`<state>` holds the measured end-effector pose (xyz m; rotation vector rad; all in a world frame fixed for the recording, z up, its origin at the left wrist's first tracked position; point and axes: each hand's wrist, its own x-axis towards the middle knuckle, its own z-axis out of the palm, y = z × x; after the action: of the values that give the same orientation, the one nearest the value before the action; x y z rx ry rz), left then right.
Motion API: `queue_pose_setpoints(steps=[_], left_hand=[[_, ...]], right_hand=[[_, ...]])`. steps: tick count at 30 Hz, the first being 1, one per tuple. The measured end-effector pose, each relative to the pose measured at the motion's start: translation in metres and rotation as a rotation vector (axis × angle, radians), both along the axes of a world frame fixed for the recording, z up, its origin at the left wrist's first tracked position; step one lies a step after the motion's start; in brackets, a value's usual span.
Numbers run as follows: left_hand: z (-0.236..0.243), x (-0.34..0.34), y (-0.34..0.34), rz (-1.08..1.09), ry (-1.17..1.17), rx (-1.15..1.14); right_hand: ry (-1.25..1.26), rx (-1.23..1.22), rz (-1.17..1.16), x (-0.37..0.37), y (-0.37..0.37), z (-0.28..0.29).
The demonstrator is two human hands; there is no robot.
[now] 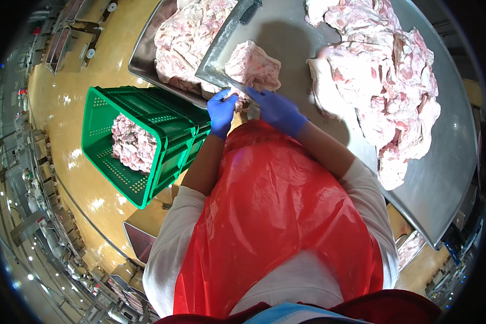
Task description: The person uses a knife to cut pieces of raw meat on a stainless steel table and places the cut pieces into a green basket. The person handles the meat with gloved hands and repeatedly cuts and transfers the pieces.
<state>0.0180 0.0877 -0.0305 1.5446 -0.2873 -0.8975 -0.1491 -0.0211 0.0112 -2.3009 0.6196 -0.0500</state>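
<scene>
Two gloved hands, left hand (221, 110) and right hand (278, 110), are being closed on the near edge of a meat slab (254, 67) at upper centre on the table (443, 178); fingers are best being kept curled, meat pulled flat.

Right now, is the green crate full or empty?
Neither: partly filled. The green crate holds one heap of pale pink meat at its middle, while bare perforated floor and walls show around it.
</scene>
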Motion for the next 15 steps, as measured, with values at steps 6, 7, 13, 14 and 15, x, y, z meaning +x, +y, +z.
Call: queue_pose_setpoints(steps=[6, 7, 13, 14, 15], left_hand=[[-0.035, 0.012, 0.021, 0.024, -0.024, 0.012], [-0.04, 0.011, 0.029, 0.049, -0.006, -0.007], [-0.013, 0.001, 0.05, -0.008, -0.05, -0.034], [-0.004, -0.003, 0.047, -0.016, -0.086, -0.046], [0.002, -0.005, 0.045, -0.027, -0.127, -0.06]], right_hand=[[0.182, -0.159, 0.155, -0.043, -0.003, 0.026], [0.241, -0.175, 0.194, -0.064, -0.004, 0.037], [0.403, -0.186, 0.17, -0.093, -0.02, 0.068], [0.288, -0.177, 0.158, -0.085, -0.021, 0.062], [0.169, -0.168, 0.142, -0.072, -0.021, 0.046]])
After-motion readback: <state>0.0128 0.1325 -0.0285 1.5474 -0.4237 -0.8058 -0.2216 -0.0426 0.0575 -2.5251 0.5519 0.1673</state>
